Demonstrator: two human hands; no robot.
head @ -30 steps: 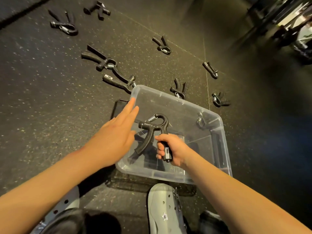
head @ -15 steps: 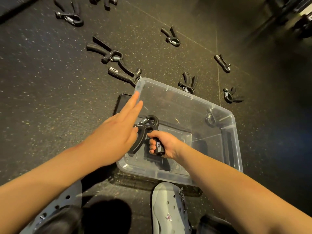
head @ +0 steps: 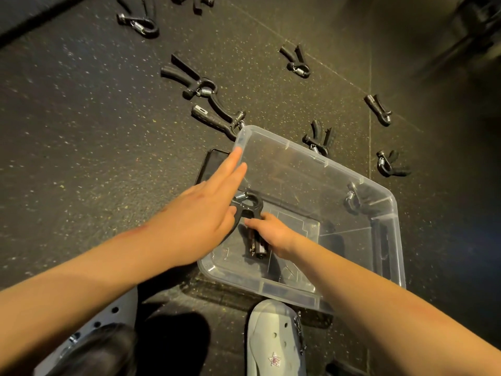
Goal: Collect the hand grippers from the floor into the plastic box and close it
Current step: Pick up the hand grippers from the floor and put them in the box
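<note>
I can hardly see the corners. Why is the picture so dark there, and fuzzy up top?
Head view: light falls mid-frame, so the plastic box, left hand and right hand show clearly; the right side and top right corner sink into shadow; the hand grippers at the top edge look smeared.

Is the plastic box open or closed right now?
Open. Nothing covers the plastic box: the right hand reaches in through its top, holding a hand gripper inside it.

Speckled dark floor (head: 81, 131) with scattered hand grippers (head: 378, 108), a clear plastic box (head: 271, 287), pale shoes (head: 273, 343)
</note>
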